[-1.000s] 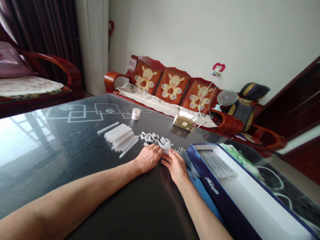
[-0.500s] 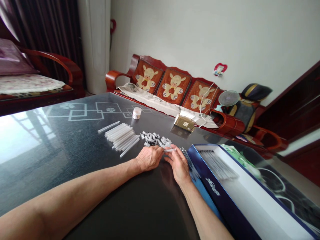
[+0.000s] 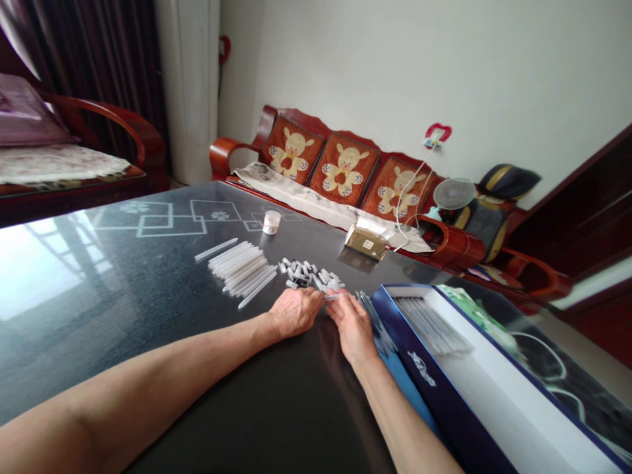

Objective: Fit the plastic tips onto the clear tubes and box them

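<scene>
Tbl smooth & glossy, pen tubes frosted plast., box shiny cardbd, sofa arm varnished wd.

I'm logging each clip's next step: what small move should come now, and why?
Perhaps push the slender pale tube lengthwise toward the left hand: the right hand holds it, and its end appears to meet that left hand.

I have bare bench on the near side of my left hand and right hand; a slim tube bridges their gap. Small black-and-white pieces block me just beyond; thin rods, then a blue box, bar me rightward.
</scene>
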Tool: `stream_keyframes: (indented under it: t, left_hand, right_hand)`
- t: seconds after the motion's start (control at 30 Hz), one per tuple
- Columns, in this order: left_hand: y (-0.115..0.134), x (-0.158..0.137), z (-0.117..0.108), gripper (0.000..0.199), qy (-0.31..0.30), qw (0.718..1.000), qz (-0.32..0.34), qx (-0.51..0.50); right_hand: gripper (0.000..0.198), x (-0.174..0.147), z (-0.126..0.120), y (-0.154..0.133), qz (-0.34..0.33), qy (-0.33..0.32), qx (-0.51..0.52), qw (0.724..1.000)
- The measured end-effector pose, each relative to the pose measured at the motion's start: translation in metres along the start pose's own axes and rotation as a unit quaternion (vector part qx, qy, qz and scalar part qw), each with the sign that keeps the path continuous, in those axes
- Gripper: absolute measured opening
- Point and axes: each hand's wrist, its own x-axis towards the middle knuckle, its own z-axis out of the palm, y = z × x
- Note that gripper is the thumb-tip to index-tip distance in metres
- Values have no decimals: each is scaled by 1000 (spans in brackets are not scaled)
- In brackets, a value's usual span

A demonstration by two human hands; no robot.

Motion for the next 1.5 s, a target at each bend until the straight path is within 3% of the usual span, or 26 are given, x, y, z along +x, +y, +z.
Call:
stream_keyframes:
  t: [0.5,0.87,0.97,1.07,1.13,1.37,1.5]
  left_hand:
    - [1,-2,1,22,4,999,29,34]
    - [2,0,0,28,16,1000,0,22]
    - [3,0,-1,32,13,1000,-20,18]
    - [3,0,-2,32,7,1000,-21,17]
    - [3,-1,-3,32,9,1000,-8,18]
    - [0,-4,2,30,38,999,21,-11]
    - [-1,-5,1,42,85,995,53,-27]
  right_hand:
    - [22,-3,5,-2,13,5,4,1000]
    - [36,-1,1,-3,10,-2,7,1000]
    - [38,1,-4,-8,-50,15,-55,997]
    - [27,-1,-9,-17,-163,-29,-199,966]
    - [17,-3,-11,-23,-203,-71,-270,939]
    - [20,-7,-9,-35,-276,-173,-448,833]
    - [16,-6,-9,-59,-302,-214,-516,773]
